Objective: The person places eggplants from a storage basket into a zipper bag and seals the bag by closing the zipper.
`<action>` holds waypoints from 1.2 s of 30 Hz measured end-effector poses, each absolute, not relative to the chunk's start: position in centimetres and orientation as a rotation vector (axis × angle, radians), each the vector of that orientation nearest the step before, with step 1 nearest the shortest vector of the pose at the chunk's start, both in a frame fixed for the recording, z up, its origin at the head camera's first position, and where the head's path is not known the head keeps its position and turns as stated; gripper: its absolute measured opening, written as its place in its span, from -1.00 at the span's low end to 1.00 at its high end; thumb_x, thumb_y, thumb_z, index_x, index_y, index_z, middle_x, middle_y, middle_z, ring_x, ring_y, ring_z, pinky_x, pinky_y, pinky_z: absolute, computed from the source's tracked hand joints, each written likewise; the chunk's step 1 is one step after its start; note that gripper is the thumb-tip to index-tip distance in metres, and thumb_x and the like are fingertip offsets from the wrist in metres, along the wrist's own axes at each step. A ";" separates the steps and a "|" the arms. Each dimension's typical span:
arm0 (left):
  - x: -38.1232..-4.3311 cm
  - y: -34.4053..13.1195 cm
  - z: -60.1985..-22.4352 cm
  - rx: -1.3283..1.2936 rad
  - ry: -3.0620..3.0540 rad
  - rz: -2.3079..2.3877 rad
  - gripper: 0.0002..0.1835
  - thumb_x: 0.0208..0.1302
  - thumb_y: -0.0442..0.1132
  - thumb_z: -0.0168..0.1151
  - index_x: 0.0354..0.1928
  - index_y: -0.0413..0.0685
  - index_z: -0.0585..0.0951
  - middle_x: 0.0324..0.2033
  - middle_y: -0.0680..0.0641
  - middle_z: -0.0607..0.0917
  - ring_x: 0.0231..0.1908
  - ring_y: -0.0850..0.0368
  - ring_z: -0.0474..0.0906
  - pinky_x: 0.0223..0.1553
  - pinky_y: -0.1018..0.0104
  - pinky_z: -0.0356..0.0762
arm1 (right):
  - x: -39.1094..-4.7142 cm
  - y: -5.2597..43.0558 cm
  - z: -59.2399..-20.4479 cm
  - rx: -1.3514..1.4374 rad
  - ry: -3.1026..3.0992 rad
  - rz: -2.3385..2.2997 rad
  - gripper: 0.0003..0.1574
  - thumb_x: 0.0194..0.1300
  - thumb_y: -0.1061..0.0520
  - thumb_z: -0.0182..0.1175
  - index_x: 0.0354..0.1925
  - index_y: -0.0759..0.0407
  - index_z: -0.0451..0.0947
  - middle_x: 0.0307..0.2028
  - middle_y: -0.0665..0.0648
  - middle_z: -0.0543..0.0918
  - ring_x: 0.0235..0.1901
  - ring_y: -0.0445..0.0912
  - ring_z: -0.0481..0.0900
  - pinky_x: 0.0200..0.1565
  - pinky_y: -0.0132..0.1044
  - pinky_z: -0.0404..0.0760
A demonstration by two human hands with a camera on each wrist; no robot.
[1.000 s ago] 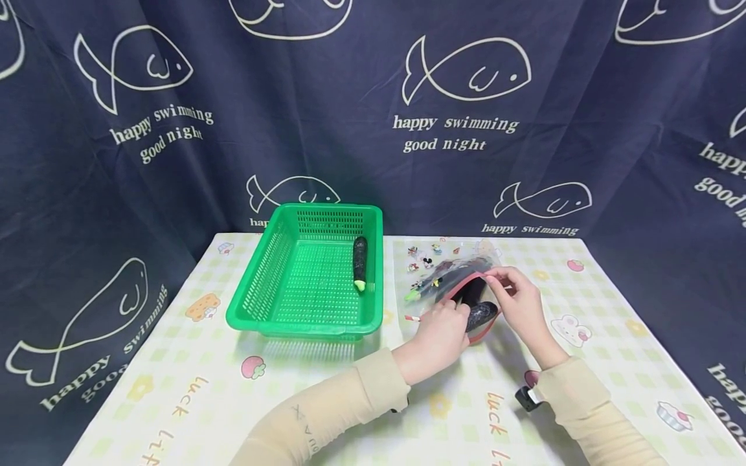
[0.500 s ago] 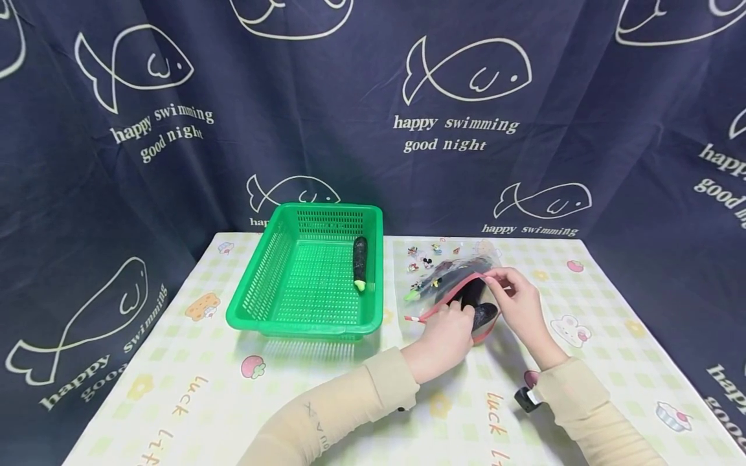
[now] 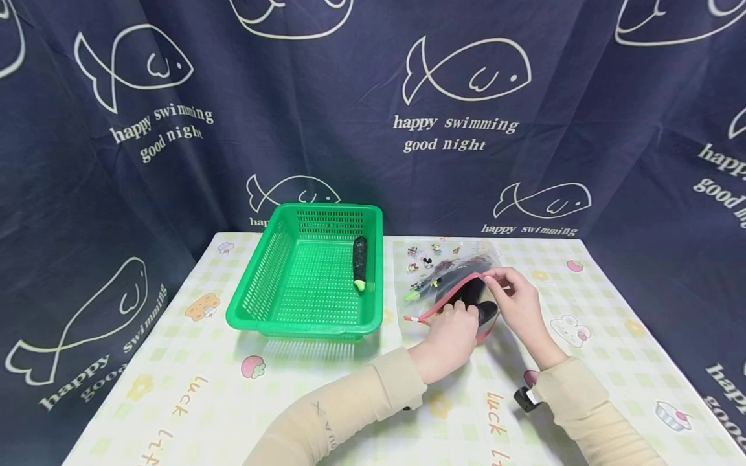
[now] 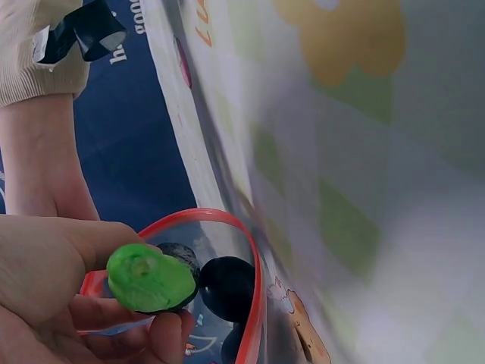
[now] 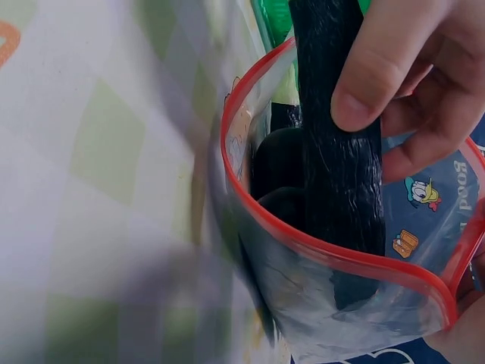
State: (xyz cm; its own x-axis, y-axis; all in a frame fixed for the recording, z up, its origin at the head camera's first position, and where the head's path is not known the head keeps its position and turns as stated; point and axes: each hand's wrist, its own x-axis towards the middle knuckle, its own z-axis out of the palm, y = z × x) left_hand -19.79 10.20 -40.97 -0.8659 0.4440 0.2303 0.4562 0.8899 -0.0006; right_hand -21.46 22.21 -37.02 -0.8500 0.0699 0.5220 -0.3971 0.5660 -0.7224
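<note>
Checked tabletop (image 3: 210, 353): green basket (image 3: 259, 275) left, clear bag (image 3: 444, 301) right.

Left sleeve (image 3: 338, 414): beige fabric, dark lettering along the forearm, only partly legible. It ends in a wide, plain cuff (image 3: 397, 383) of matching beige; a small black part shows at its lower edge. Right sleeve (image 3: 600, 414): same beige; left wrist view shows fine vertical ribbing at its cuff. A black, blocky device (image 3: 526, 399) with a white patch sits there. Left hand (image 3: 449, 336) and right hand (image 3: 515, 301): bare.
</note>
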 end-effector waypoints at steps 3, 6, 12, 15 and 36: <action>-19.9 10.4 -41.0 -0.666 -2.839 -0.105 -0.64 0.08 0.05 0.35 -0.20 0.03 0.52 -0.34 0.02 0.56 -0.36 0.16 0.50 -0.44 0.31 0.53 | -21.4 22.1 -37.0 0.261 -2.293 1.245 -0.89 0.21 0.36 0.20 -0.26 0.40 0.59 -0.30 0.32 0.63 -0.44 -0.36 0.50 -0.39 -0.61 0.45; -20.2 10.7 -41.1 -0.650 -2.839 -0.109 -0.67 0.10 0.04 0.33 -0.21 0.04 0.52 -0.33 0.03 0.56 -0.35 0.17 0.49 -0.46 0.30 0.53 | -21.5 22.1 -37.0 0.260 -2.291 1.248 -0.89 0.21 0.36 0.20 -0.26 0.40 0.59 -0.31 0.32 0.63 -0.44 -0.36 0.50 -0.39 -0.61 0.46; -20.5 11.1 -41.1 -0.624 -2.839 -0.133 -0.62 0.07 0.07 0.34 -0.17 0.05 0.52 -0.30 0.03 0.55 -0.32 0.17 0.48 -0.49 0.30 0.51 | -21.5 21.9 -37.0 0.260 -2.293 1.249 -0.89 0.21 0.35 0.20 -0.26 0.41 0.58 -0.31 0.32 0.63 -0.43 -0.39 0.50 -0.40 -0.63 0.46; -20.7 11.2 -41.2 -0.612 -2.850 -0.143 -0.59 0.05 0.10 0.36 -0.16 0.05 0.51 -0.30 0.03 0.54 -0.31 0.18 0.47 -0.51 0.30 0.50 | -21.5 21.9 -37.0 0.259 -2.292 1.253 -0.89 0.21 0.35 0.20 -0.26 0.41 0.58 -0.30 0.32 0.63 -0.43 -0.41 0.50 -0.39 -0.63 0.46; -22.1 12.1 -42.2 -0.586 -2.812 -0.156 -0.67 0.15 0.03 0.25 -0.14 0.02 0.50 -0.26 0.01 0.56 -0.33 0.18 0.51 -0.40 0.37 0.55 | -21.4 21.7 -36.7 0.253 -2.307 1.245 -0.89 0.21 0.36 0.20 -0.26 0.40 0.58 -0.28 0.34 0.63 -0.42 -0.41 0.49 -0.39 -0.63 0.45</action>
State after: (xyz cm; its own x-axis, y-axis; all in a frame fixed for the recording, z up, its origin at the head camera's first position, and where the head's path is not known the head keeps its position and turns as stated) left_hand -22.11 12.13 -42.15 -0.8834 0.3773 0.2780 0.4056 0.9126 0.0505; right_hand -21.44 21.67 -36.74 -0.8564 0.0721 0.5113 -0.3877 0.5642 -0.7289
